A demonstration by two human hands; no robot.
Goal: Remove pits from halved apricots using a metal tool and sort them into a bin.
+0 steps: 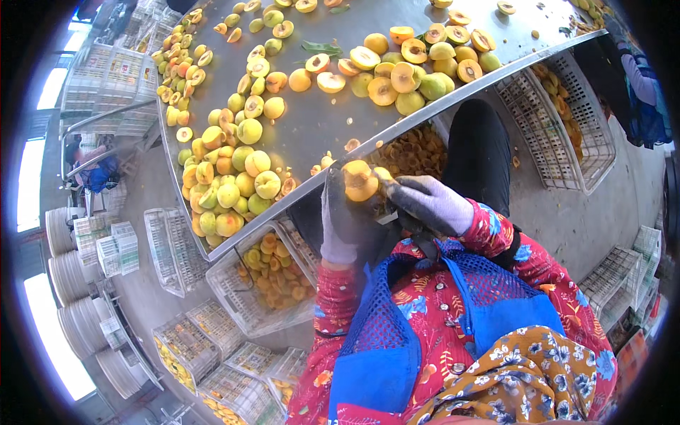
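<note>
Both hands wear light purple gloves with dark coated palms and fingers and meet just beyond the table's front edge. My left hand [340,212] holds an orange-yellow apricot half [360,181]. Fingers of my right hand [427,202] close on a smaller yellow piece of fruit [383,175] beside it; whether the two pieces are joined I cannot tell. Whole green-yellow fruits [228,195] lie heaped on the metal table [313,127] at the left front corner. Cut halves, some with pits, lie with whole fruits [402,77] nearer the middle.
Below the table edge stand a white plastic crate [228,297] of fruit halves and a container of brown-orange pieces [419,151]. Another fruit crate [536,127] is at right. More crates [186,340] stand lower left. A co-worker's sleeve [640,79] shows at the upper right.
</note>
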